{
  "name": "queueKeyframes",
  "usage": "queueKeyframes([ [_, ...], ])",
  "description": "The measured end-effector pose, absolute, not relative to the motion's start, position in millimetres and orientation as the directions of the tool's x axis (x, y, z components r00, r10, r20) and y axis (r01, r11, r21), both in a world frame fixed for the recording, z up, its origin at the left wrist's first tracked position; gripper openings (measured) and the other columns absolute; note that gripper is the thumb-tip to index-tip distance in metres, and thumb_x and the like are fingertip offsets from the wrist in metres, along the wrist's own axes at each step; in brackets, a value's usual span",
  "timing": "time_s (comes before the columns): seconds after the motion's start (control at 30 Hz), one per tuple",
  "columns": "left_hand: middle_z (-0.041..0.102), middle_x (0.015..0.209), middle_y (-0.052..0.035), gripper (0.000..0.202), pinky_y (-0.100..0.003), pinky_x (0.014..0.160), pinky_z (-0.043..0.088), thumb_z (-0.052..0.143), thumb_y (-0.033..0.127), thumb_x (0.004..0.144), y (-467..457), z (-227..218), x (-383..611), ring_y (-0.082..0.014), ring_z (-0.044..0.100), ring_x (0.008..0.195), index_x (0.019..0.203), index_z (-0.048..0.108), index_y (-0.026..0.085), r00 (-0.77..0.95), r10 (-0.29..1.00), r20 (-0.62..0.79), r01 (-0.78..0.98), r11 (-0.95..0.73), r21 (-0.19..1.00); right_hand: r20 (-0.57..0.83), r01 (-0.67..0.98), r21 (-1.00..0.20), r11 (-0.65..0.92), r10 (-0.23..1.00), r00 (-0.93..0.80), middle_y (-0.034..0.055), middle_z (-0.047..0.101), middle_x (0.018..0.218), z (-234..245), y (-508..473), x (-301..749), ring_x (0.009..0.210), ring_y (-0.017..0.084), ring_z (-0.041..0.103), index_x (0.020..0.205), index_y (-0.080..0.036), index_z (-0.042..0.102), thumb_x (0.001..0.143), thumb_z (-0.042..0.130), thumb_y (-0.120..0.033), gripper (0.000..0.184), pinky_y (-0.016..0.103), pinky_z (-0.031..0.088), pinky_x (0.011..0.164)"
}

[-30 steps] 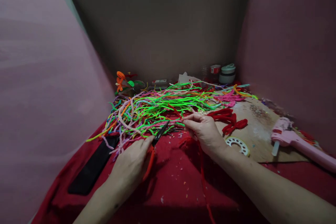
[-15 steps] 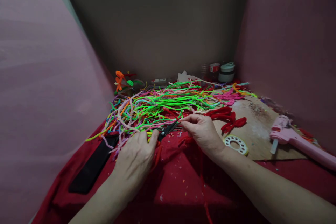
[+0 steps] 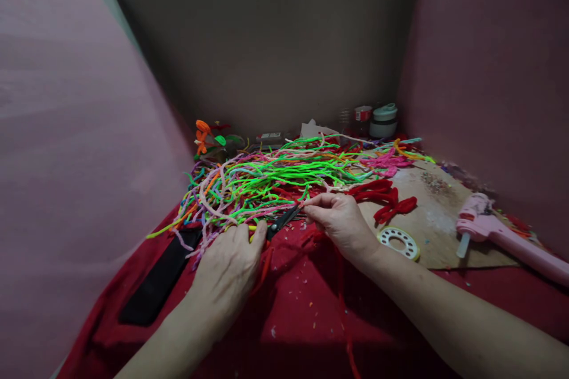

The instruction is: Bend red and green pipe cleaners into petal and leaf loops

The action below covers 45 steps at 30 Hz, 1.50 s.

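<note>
My left hand is closed around the handles of a pair of scissors with dark blades and red handle loops. The blades point up and right, their tips by the fingertips of my right hand. That hand pinches a red fuzzy pipe cleaner, whose long end hangs down over the red cloth. The spot where blades and stem meet is small and partly hidden by the fingers. Just behind lies a large heap of multicoloured pipe cleaners, bright green on top. Bent red pipe cleaner loops rest right of my right hand.
A pink glue gun lies on a brown board at right, near a white ring with holes. A black flat strip is at left. An orange pipe cleaner flower and a lidded container stand behind.
Both hands stay almost in place. The scissor blades look closer together, and the short red piece that stuck out past their tips no longer shows there.
</note>
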<state>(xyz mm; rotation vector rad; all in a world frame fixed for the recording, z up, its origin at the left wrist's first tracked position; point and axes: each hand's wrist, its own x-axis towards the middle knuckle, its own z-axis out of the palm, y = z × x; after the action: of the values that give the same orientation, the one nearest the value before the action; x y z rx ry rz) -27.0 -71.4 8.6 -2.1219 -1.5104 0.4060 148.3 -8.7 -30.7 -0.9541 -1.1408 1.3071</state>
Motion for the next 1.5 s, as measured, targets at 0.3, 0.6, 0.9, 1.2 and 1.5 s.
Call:
queueKeyframes([
  [0.3, 0.059, 0.083, -0.0077, 0.044, -0.033, 0.068, 0.050, 0.036, 0.001, 0.079, -76, 10, -27, -0.0196, 0.059, 0.075, 0.120, 0.047, 0.014, 0.338, 0.941, 0.011, 0.807, -0.283, -0.518, 0.029, -0.286, -0.958, 0.000, 0.995, -0.097, -0.0019, 0.053, 0.046, -30, -8, 147, 0.038, 0.005, 0.035, 0.059, -0.012, 0.061, 0.056, 0.066, -0.028, 0.017, 0.020, 0.024, 0.038],
  [0.6, 0.061, 0.108, -0.0145, 0.046, -0.030, 0.079, 0.051, 0.036, 0.004, 0.079, -71, -21, -43, -0.0189, 0.061, 0.094, 0.125, 0.040, 0.011, 0.374, 0.927, 0.022, 0.898, -0.357, -0.256, -0.102, -0.370, -0.915, -0.160, 0.980, -0.172, -0.0042, 0.049, 0.042, -29, -8, 148, 0.031, 0.003, 0.030, 0.055, -0.014, 0.055, 0.055, 0.066, -0.027, 0.017, 0.020, 0.015, 0.032],
  [0.9, 0.061, 0.105, -0.0172, 0.050, -0.035, 0.078, 0.052, 0.031, 0.003, 0.077, -73, -28, -40, -0.0212, 0.064, 0.089, 0.126, 0.037, 0.007, 0.373, 0.926, -0.055, 0.911, -0.377, -0.166, -0.043, -0.301, -0.952, -0.065, 0.996, -0.077, -0.0088, 0.036, 0.037, -30, -8, 147, 0.034, 0.003, 0.023, 0.052, -0.015, 0.053, 0.053, 0.066, -0.027, 0.018, 0.022, 0.016, 0.038],
  [1.2, 0.060, 0.107, -0.0178, 0.048, -0.034, 0.075, 0.053, 0.031, 0.002, 0.077, -71, -14, -40, -0.0211, 0.063, 0.092, 0.124, 0.038, 0.007, 0.383, 0.919, -0.087, 0.890, -0.393, -0.231, -0.115, -0.383, -0.903, -0.192, 0.970, -0.216, -0.0092, 0.034, 0.035, -23, -9, 149, 0.031, 0.002, 0.022, 0.051, -0.016, 0.047, 0.054, 0.066, -0.025, 0.021, 0.020, 0.012, 0.034],
  [1.5, 0.063, 0.104, -0.0127, 0.047, -0.030, 0.072, 0.052, 0.033, 0.004, 0.078, -73, -25, -41, -0.0186, 0.065, 0.083, 0.124, 0.036, 0.013, 0.374, 0.924, -0.080, 0.915, -0.382, -0.128, -0.119, -0.419, -0.880, -0.226, 0.957, -0.266, -0.0092, 0.032, 0.033, -25, -8, 150, 0.029, 0.002, 0.020, 0.048, -0.016, 0.048, 0.055, 0.064, -0.020, 0.019, 0.019, 0.010, 0.031],
])
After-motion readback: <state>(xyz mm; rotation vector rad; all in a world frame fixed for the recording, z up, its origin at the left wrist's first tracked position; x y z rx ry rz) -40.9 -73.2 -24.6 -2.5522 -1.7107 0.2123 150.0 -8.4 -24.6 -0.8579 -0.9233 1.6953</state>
